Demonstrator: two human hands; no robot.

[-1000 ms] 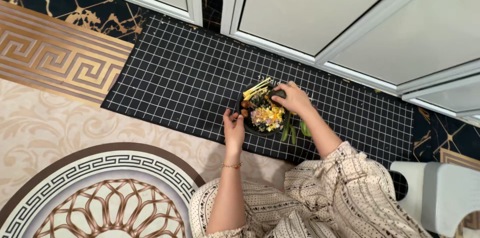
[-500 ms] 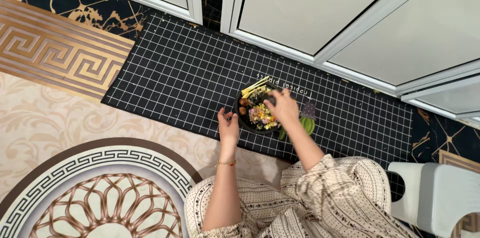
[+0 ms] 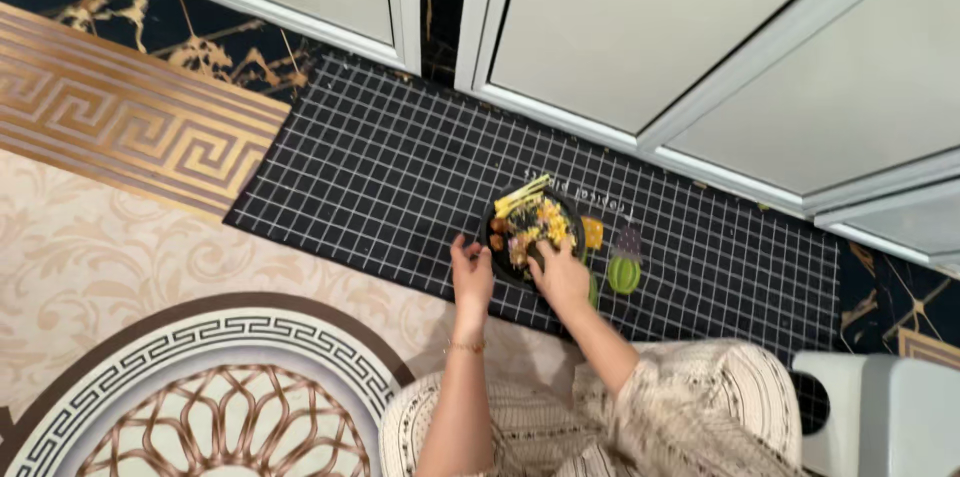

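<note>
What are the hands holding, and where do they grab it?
The left hand touches the near left rim of the dark bowl of yellow flowers. The right hand has its fingers in the flowers. A real grip cannot be told.

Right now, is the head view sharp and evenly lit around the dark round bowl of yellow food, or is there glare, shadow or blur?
Head view: the dark round bowl of yellow food is fairly sharp, its small pieces slightly soft; lighting on the black grid-patterned mat is even, no glare; the right hand covers the bowl's near rim; the left hand is crisp.
</note>
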